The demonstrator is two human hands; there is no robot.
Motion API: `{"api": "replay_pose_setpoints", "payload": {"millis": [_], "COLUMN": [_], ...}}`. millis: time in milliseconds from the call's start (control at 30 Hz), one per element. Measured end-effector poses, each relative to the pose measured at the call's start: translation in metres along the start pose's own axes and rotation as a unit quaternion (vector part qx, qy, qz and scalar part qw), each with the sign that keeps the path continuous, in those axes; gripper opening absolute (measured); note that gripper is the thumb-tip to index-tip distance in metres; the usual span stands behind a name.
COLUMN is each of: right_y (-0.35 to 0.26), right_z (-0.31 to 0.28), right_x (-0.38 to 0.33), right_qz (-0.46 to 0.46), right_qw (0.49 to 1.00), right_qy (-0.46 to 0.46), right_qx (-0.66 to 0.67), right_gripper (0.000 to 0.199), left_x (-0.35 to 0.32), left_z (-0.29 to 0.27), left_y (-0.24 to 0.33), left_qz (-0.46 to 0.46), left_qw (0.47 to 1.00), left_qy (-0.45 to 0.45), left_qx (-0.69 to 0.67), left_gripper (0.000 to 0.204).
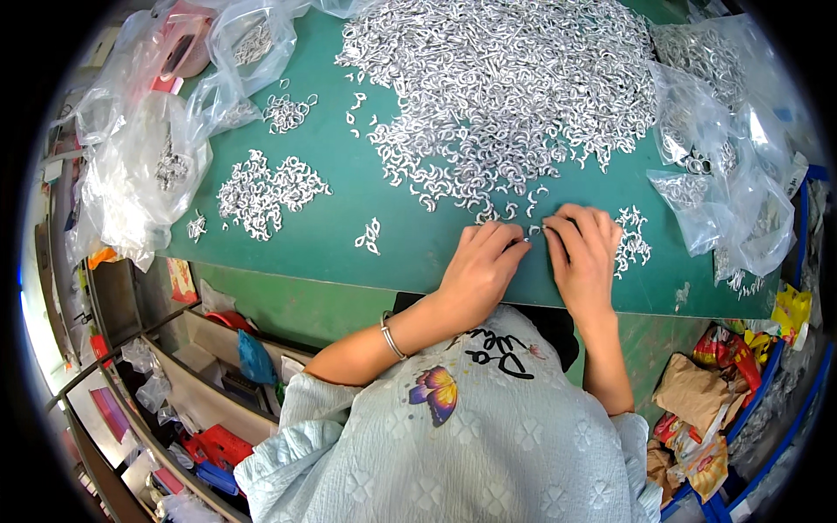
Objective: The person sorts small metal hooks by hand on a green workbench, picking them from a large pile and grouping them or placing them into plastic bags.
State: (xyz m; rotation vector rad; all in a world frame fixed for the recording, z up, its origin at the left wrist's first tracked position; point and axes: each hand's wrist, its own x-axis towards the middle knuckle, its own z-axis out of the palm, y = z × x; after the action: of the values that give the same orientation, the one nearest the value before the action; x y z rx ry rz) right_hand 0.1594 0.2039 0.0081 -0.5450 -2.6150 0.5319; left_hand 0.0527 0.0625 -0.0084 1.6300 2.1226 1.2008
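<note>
Both hands work close together at the near edge of the green table (349, 270). My left hand (481, 264) has its fingers curled and pressed together at the tips; anything in them is too small to make out. Facing it, my right hand (586, 251) is bent down with its fingertips at the table, and what they hold is hidden. A few small silvery crescent-shaped metal pieces (534, 209) lie between and just beyond the fingertips. Behind them spreads a large heap of similar metal pieces (506, 78). Beside the right hand sits a small pile of pieces (633, 240).
Toward the left are a larger pile of pieces (268, 193), a cluster of ring-like pieces (289, 112) and a few loose pieces (370, 236). Clear plastic bags (144, 192) crowd the left side; more bags with metal parts (728, 148) stand right. Below left is an open drawer (209, 357).
</note>
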Motion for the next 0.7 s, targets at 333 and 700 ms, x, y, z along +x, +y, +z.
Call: {"api": "replay_pose_setpoints", "payload": {"millis": [333,700], "right_y": [-0.002,0.006], "right_z": [-0.013,-0.017], "right_x": [-0.014,-0.007], "right_qz": [0.025,0.003], "right_qw": [0.994,0.999], "right_qy": [-0.011,-0.033], "right_qx": [0.107,0.023], "right_gripper": [0.024,0.018], "left_x": [0.007,-0.001], "left_z": [0.001,-0.002], "left_y": [0.003,0.008], "left_qz": [0.002,-0.017], "left_qw": [1.0,1.0], "left_qy": [0.011,0.001], "left_qx": [0.008,0.009], "left_gripper": [0.034,0.029]}}
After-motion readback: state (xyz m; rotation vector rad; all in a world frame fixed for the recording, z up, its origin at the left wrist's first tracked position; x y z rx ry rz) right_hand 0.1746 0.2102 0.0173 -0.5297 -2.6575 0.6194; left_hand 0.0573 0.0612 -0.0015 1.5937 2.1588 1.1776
